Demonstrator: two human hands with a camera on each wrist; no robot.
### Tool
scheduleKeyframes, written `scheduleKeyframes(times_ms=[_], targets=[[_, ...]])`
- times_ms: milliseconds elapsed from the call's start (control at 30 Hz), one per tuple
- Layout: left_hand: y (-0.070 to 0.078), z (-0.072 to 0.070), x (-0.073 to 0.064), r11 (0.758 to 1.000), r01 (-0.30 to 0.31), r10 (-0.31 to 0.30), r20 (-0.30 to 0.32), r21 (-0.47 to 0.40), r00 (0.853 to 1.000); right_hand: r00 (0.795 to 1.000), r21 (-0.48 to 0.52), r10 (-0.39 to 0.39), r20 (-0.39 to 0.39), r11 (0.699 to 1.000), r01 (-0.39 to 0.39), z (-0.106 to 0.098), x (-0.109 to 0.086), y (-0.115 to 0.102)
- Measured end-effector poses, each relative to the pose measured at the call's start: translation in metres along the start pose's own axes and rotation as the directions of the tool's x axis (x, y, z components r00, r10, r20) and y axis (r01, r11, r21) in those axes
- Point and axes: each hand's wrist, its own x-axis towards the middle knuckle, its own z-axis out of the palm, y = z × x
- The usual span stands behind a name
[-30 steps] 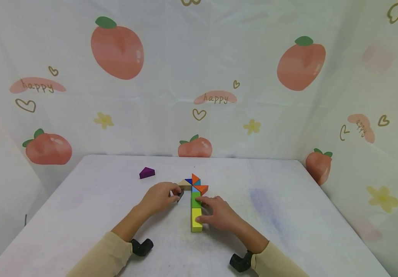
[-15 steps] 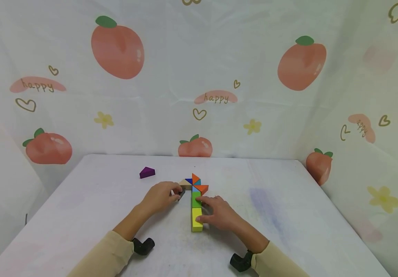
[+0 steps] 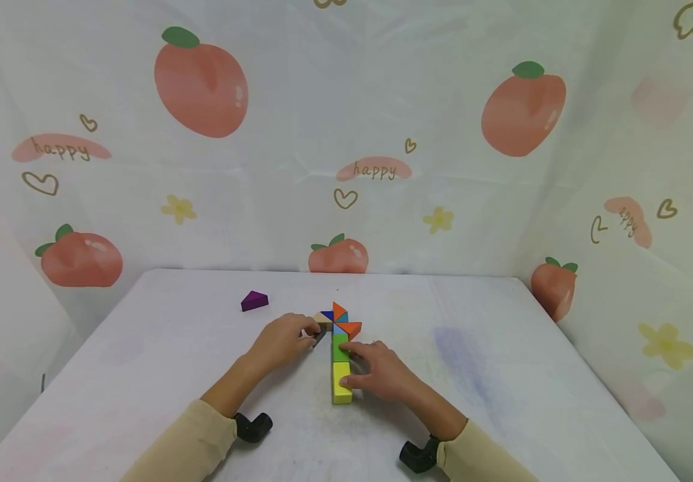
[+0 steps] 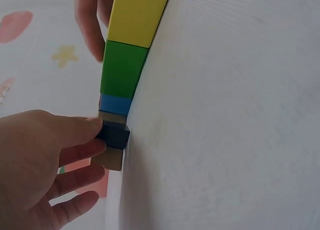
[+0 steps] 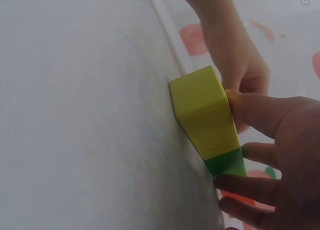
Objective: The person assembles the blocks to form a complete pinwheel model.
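My left hand [image 3: 282,341] pinches a small dark triangular block [image 3: 319,337] between thumb and fingers, right beside a beige triangular block [image 3: 323,321]. In the left wrist view the dark block [image 4: 115,135] looks navy and overlaps the beige one. My right hand [image 3: 382,371] lies along a row of blocks: its thumb touches the yellow block [image 3: 341,393], and its index finger touches the green block [image 3: 339,355]. Beyond the green block sits a light blue piece [image 3: 339,329], then a pinwheel-like cluster with orange triangles [image 3: 351,328] and blue pieces [image 3: 328,314].
A purple triangular block [image 3: 254,301] lies apart at the back left of the white table [image 3: 171,375]. Behind it hangs a white cloth [image 3: 286,134] printed with peaches. Black wrist mounts [image 3: 254,428] sit at both sleeves.
My left hand has shifted slightly to the right with the dark block, closer to the cluster. My right hand stays on the yellow and green blocks.
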Motion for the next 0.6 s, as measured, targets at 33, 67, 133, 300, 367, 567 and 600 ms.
scheduleKeyframes(times_ms=[33, 67, 133, 300, 367, 567, 600], targets=[[0.0001, 0.0006, 0.0002, 1.000, -0.001, 0.001, -0.001, 0.004, 1.000, 1.000, 0.000, 0.004, 0.001, 1.000, -0.004, 0.0001, 0.0000, -0.0002], [0.0003, 0.0012, 0.0004, 1.000, 0.000, 0.000, -0.002, 0.005, 1.000, 1.000, -0.002, 0.006, 0.002, 1.000, -0.006, 0.0002, 0.0000, -0.0004], [0.0006, 0.0021, 0.0008, 1.000, 0.001, -0.001, -0.002, 0.009, 1.000, 1.000, -0.002, 0.009, 0.003, 1.000, -0.009, 0.0002, 0.0000, -0.0006], [0.0023, 0.0029, 0.0016, 1.000, 0.007, -0.007, 0.006, 0.011, 1.000, 1.000, -0.001, 0.004, 0.006, 1.000, -0.004, 0.0002, 0.0005, 0.0002], [0.0029, 0.0031, 0.0020, 1.000, 0.008, -0.008, 0.005, 0.014, 1.000, 1.000, -0.004, 0.003, 0.007, 1.000, -0.003, 0.0004, 0.0008, 0.0007], [0.0038, 0.0050, 0.0027, 1.000, -0.002, 0.002, -0.008, 0.020, 1.000, 1.000, -0.011, -0.004, 0.003, 1.000, 0.004, 0.0003, 0.0008, 0.0014], [0.0038, 0.0056, 0.0028, 1.000, -0.004, 0.004, -0.009, 0.020, 1.000, 1.000, -0.012, -0.008, 0.002, 1.000, 0.008, 0.0002, 0.0007, 0.0016]])
